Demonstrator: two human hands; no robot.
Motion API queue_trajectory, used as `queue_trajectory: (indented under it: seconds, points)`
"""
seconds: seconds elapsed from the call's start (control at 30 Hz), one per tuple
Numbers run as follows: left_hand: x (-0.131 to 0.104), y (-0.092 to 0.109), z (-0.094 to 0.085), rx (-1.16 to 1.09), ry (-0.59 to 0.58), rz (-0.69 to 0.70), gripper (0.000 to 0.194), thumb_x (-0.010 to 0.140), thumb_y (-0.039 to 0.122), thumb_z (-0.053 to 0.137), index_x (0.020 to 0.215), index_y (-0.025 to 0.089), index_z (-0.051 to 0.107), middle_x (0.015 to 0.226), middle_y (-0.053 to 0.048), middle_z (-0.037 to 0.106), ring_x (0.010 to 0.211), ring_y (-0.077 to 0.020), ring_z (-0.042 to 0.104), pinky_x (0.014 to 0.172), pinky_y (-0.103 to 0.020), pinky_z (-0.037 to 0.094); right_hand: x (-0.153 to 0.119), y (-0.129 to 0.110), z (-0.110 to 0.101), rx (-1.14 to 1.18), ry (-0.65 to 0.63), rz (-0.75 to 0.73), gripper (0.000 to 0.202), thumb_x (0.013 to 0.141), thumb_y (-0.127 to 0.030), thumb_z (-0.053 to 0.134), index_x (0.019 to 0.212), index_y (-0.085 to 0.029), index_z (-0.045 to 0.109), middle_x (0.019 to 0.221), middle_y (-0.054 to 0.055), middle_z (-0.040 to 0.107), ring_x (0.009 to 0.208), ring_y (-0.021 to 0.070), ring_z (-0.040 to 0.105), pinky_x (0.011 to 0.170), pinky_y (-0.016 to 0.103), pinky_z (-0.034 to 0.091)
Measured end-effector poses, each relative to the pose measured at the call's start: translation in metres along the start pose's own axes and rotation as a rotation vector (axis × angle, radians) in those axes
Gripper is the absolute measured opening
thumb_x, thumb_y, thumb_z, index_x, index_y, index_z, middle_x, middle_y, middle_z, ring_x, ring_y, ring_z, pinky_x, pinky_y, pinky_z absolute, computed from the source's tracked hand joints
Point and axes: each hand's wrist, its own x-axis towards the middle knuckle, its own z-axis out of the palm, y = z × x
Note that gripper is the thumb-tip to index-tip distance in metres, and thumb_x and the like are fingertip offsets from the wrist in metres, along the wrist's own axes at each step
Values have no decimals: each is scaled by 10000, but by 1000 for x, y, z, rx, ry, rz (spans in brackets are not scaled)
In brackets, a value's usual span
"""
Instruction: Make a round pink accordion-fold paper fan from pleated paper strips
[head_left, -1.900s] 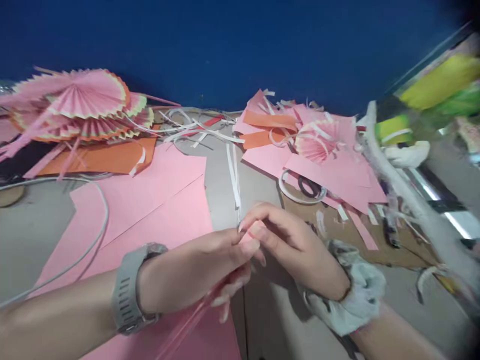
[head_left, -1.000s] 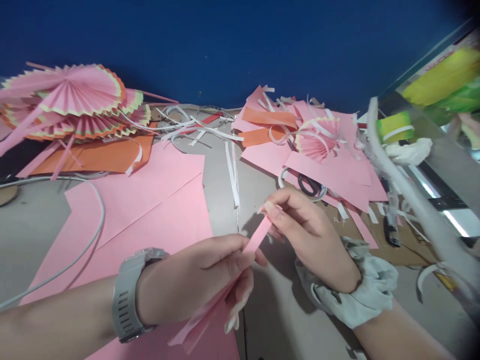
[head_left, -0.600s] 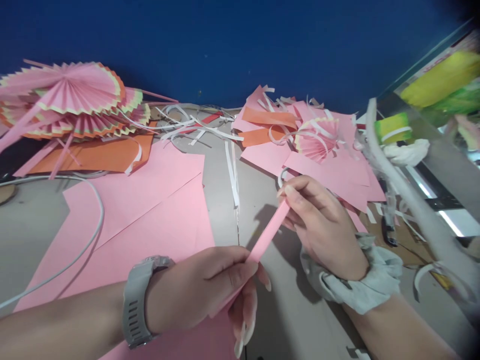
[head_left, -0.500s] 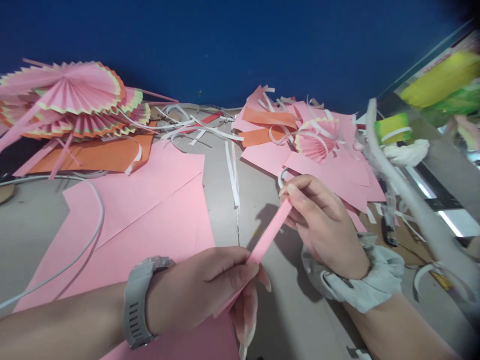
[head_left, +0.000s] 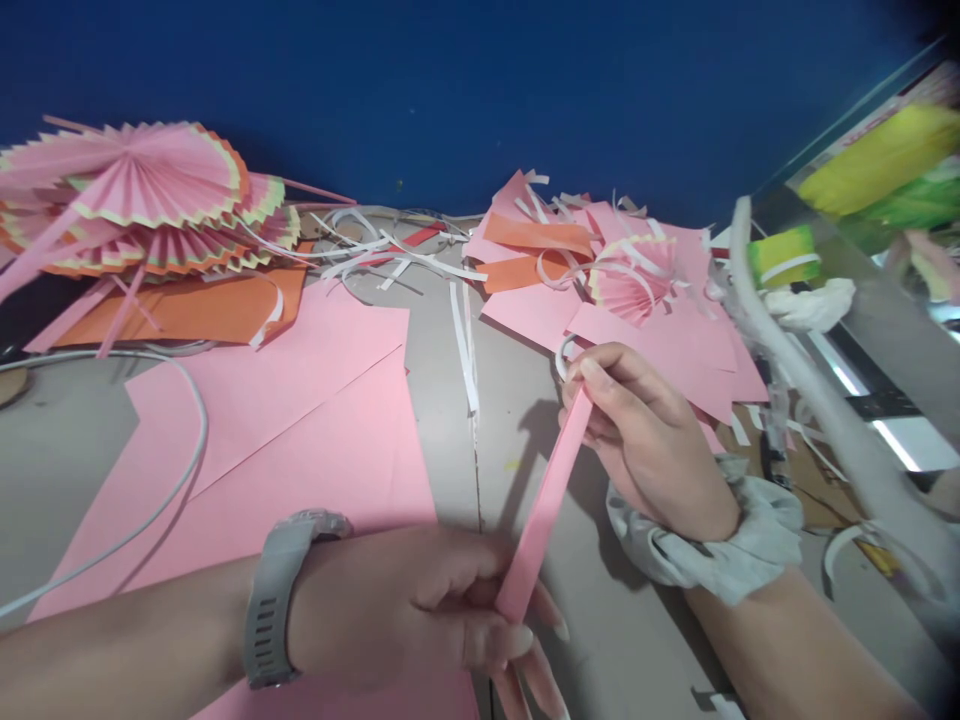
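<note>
A narrow folded strip of pink paper (head_left: 546,500) slants between my two hands above the grey table. My right hand (head_left: 641,430), with a pale scrunchie at the wrist, pinches its upper end between thumb and fingers. At the strip's lower end is my left hand (head_left: 457,605), wearing a grey watch (head_left: 277,600); its thumb and fingers are closed around that end, with other fingers spread below. Large pink sheets (head_left: 300,450) lie beneath and beyond my left forearm.
Pleated pink paper fans (head_left: 150,190) are stacked at the back left over orange paper (head_left: 187,308). Pink and orange pieces (head_left: 652,345) with white strips lie at the back right. A white cable (head_left: 196,440) curves at left; a blue panel (head_left: 420,100) stands behind.
My left hand has moved slightly down and right along the strip, its fingers more spread. More of the strip shows, and it stands steeper. My right hand has barely moved.
</note>
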Motion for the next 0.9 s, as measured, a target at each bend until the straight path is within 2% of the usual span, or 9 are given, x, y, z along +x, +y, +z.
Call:
queue_trajectory:
  seconds: [0.1,0.2,0.3,0.4,0.5,0.57,0.67,0.77,0.9]
  points:
    - [0,0,-1,-54,-65,-1,186,907,293,441,977,135,508,828,-111,688,760,-176,666,724,-335,504,1,0,-1,48,-8,13,139,840,-301,557,726,-232,518,637,-38,382,485,83,298,410,214,311]
    - [-1,2,-3,-14,-65,-10,182,905,273,441,1007,140,513,842,-90,685,791,-173,663,764,-342,492,1,0,-2,59,-17,16,136,841,-295,559,729,-228,520,644,-40,389,482,77,299,408,205,304]
    - [-1,3,-4,92,9,10,170,889,221,468,1040,155,506,855,-73,684,869,-164,643,818,-317,455,2,3,-4,8,-30,-20,141,852,-306,544,743,-224,508,680,-36,419,486,69,336,419,202,318]
    - [-1,4,-2,115,120,5,193,883,201,464,1071,169,493,779,-34,650,765,-131,621,705,-252,449,1,6,-5,-97,-68,-54,143,869,-328,517,771,-224,515,734,-27,459,499,68,386,436,212,331]
    - [1,4,2,101,243,-16,187,915,243,388,1051,163,490,612,54,476,526,-69,492,616,-233,443,-1,8,-4,-135,-70,-78,130,885,-324,493,802,-232,529,750,-26,467,508,70,397,449,216,333]
    - [1,5,5,110,302,15,224,926,317,360,1012,158,492,591,77,368,464,-50,391,590,-230,455,-1,8,-4,-111,-46,-85,122,887,-318,490,803,-239,527,745,-27,451,519,76,397,463,219,344]
    - [2,7,6,200,376,52,309,931,399,314,911,154,502,573,64,392,455,-55,391,545,-210,446,1,7,-5,-73,14,-87,123,887,-335,484,809,-246,519,735,-27,427,529,88,391,476,230,357]
    - [2,9,4,242,455,52,333,938,392,281,832,159,493,536,56,435,418,-58,417,505,-204,436,3,7,-8,-50,76,-103,124,879,-345,498,813,-244,522,698,-34,408,514,87,381,456,230,339]
    - [1,9,2,236,475,79,336,939,393,268,830,166,490,488,68,428,361,-55,399,452,-197,424,4,9,-10,-23,91,-98,104,879,-321,510,820,-238,531,607,-48,383,495,87,381,439,223,310]
